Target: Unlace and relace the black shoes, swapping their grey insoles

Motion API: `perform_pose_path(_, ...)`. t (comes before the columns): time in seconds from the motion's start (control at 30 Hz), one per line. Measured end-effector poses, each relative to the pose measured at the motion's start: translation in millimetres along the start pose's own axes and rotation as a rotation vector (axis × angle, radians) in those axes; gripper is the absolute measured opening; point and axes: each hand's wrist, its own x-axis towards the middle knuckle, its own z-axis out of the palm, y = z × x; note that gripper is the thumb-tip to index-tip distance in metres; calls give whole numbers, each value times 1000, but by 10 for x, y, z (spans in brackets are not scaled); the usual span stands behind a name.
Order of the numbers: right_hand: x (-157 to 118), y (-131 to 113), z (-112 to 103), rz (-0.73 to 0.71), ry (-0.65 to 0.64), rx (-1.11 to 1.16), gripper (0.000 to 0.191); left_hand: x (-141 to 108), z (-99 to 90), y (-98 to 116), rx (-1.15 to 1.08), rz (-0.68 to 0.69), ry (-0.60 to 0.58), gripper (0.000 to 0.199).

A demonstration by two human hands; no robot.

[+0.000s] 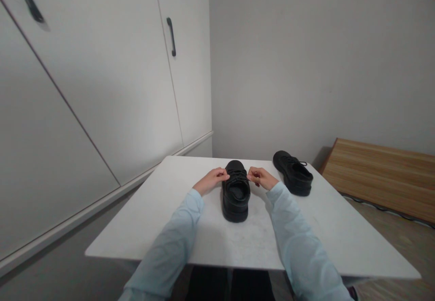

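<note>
A black lace-up shoe (236, 207) stands upright on the white table (190, 169), its toe pointing away from me and its heel toward me. At the left of its lacing, my left hand (215, 177) is closed in a pinch on the dark shoelace (237, 175). My right hand (261, 177) pinches at the lacing from the other side, thumb and forefinger together. The lace ends are too small and dark to follow. A second black shoe (292, 173) rests apart at the far right of the table, with a lace loop standing up from it.
White cupboard doors (136, 65) with dark handles rise at the left. A grey wall (306, 65) stands behind the table. Off the table's right side is a wood-grain board (384, 174), with a dark cable (380, 207) along its lower edge.
</note>
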Motion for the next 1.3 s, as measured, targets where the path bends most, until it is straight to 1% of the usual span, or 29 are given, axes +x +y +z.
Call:
perform_pose_path(0.1, 2, 0, 19, 23, 9, 73, 47, -3, 7, 3, -7, -2, 8, 30)
perform_pose_path(0.23, 8, -2, 54, 89, -11, 176, 48, -1, 37, -9, -70, -21, -13, 32)
perform_pose_path(0.33, 16, 4, 70, 136, -22, 221, 47, -4, 50, -5, -75, -1, -17, 35)
perform_pose_path(0.4, 19, 2, 71, 141, -7, 255, 46, -7, 40, 12, -33, 16, 19, 36)
perform_pose_path(0.43, 20, -2, 68, 134, 9, 276, 45, -7, 29, 23, -1, 20, 58, 38)
perform_pose_path(0.53, 20, -32, 50, 95, 108, 326, 41, -2, -21, 48, 60, 2, 225, 44)
perform_pose_path(0.63, 25, -73, 25, 78, 271, 346, 38, 3, -64, 44, 61, -33, 403, 45)
perform_pose_path(0.7, 34, -102, 10, 75, 390, 348, 35, -1, -77, 32, 97, -41, 493, 43)
perform_pose_path(0.77, 46, -137, -3, 59, 486, 331, 31, -10, -76, 28, 144, -41, 532, 41)
perform_pose_path(0.83, 54, -189, -11, 32, 543, 308, 28, -21, -65, 35, 191, -45, 537, 40)
perform_pose_path(0.93, 41, -323, -2, -28, 561, 305, 28, -31, -45, 56, 273, -56, 529, 40)
perform_pose_path(1.0, 0, -453, 32, -96, 560, 312, 28, -35, -36, 63, 323, -52, 529, 39)
perform_pose_path(1.07, -74, -605, 98, -175, 565, 260, 26, -41, -31, 62, 382, -37, 532, 38)
perform_pose_path(1.13, -179, -757, 202, -231, 544, 142, 22, -52, -27, 58, 469, -18, 530, 38)
perform_pose_path(1.2, -308, -883, 341, -271, 533, -30, 18, -66, -21, 57, 571, -6, 513, 38)
perform_pose_path(1.3, -513, -969, 602, -314, 407, -374, 15, -82, -7, 61, 699, -32, 479, 36)
